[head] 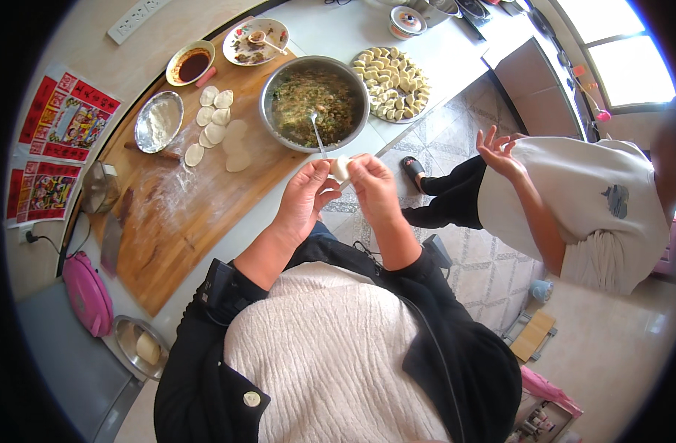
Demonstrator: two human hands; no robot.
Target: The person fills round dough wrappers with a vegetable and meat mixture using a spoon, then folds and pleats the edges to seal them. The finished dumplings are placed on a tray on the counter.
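Observation:
Between my two hands is a folded white dumpling (341, 167), pinched at its edges. My left hand (309, 191) has its thumb and fingers on the left side of it, and my right hand (374, 180) grips the right side. Just beyond them stands a large steel bowl (265, 102) of chopped filling (310, 99), with a spoon (318, 133) resting in it. Several round dough wrappers (215, 133) lie on the wooden board (216, 210) to the left. Rows of finished dumplings (393, 83) cover a round tray on the white counter.
A floured metal bowl (172, 119) sits over a rolling pin (140, 148). Behind are a bowl of dark sauce (174, 65) and a plate with a spoon (277, 30). A cleaver (112, 241) lies at the board's left edge. Another person (581, 205) stands at the right, one hand raised.

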